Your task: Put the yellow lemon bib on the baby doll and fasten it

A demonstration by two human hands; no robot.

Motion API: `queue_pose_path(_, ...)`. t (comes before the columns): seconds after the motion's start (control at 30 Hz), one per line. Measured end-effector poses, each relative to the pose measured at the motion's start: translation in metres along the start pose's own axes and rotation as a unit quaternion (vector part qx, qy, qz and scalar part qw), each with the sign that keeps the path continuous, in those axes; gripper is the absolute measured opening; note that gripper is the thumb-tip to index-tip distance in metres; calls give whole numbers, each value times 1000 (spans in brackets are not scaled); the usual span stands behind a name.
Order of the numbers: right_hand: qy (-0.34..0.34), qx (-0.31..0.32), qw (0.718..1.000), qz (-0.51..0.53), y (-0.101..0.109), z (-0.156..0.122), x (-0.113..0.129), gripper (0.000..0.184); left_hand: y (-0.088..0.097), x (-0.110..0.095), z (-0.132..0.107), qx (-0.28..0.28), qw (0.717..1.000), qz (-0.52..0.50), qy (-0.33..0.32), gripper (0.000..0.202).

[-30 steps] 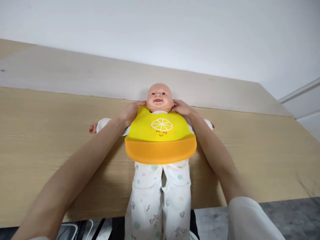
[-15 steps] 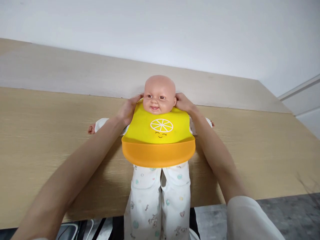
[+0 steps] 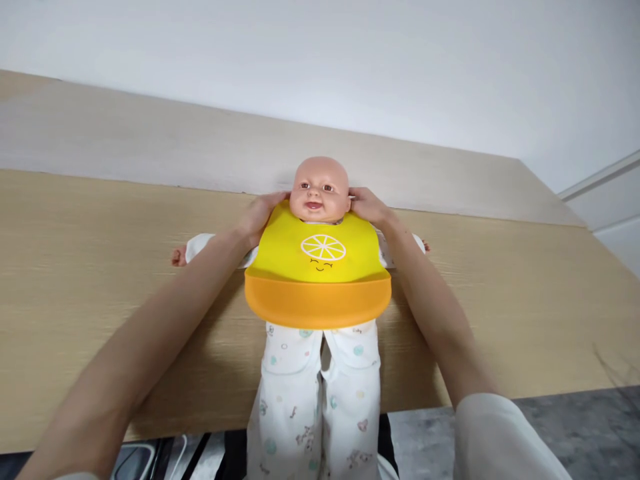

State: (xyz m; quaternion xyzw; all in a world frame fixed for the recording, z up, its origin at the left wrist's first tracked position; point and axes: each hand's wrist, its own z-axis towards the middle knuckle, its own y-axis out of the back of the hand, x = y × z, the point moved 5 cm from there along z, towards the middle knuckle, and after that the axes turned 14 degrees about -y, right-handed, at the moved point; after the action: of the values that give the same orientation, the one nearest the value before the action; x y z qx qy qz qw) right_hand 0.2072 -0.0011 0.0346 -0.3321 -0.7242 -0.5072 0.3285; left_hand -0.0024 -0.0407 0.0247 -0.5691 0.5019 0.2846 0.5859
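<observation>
A bald baby doll point(image 3: 320, 180) lies face up on the wooden table, arms spread sideways. Over its chest is a yellow bib point(image 3: 280, 243) printed with a white citrus slice and a smiling face. An orange catch pocket point(image 3: 318, 303) forms the bib's lower edge. My left hand point(image 3: 260, 215) grips the bib's upper edge beside the doll's neck, fingertips hidden behind it. On the other side, my right hand point(image 3: 369, 205) is closed at the bib's neck strap, just below the doll's ear. The strap ends are out of sight behind the neck.
The doll's white patterned trousers point(image 3: 295, 400) hang over the near edge of the wooden table point(image 3: 510, 300). A pale wall point(image 3: 320, 60) rises behind. White cables point(image 3: 150, 460) show below the table at lower left, grey floor point(image 3: 575, 433) at lower right.
The doll's head has tilted back slightly, lifting its chin and exposing the bib's neck opening. Both hands stay beside the neck with little movement.
</observation>
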Motion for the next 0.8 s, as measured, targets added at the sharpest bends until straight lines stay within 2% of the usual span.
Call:
queue_pose_path(0.1, -18, -14, 1000, -5, 1, 0, -4, 34, 3, 4, 1, -14, 1000, 9, 16, 18)
queue_pose_path(0.37, -34, -21, 999, -35, -1, 2, -6, 33, 11, 8, 8, -12, 998, 55, -23, 22)
queue_pose_path(0.6, -26, -57, 991, -116, 10, -8, -6, 39, 14, 2, 4, -16, 987, 131, -96, 25)
queue_pose_path(0.73, -74, -86, 981, -156, 32, -28, -11, 41, 31, -2, 1, -105, 958, 215, -160, 28)
queue_pose_path(0.8, -49, -135, 974, -175, 48, -50, 3, 32, 38, -6, -4, -142, 936, 248, -205, 22)
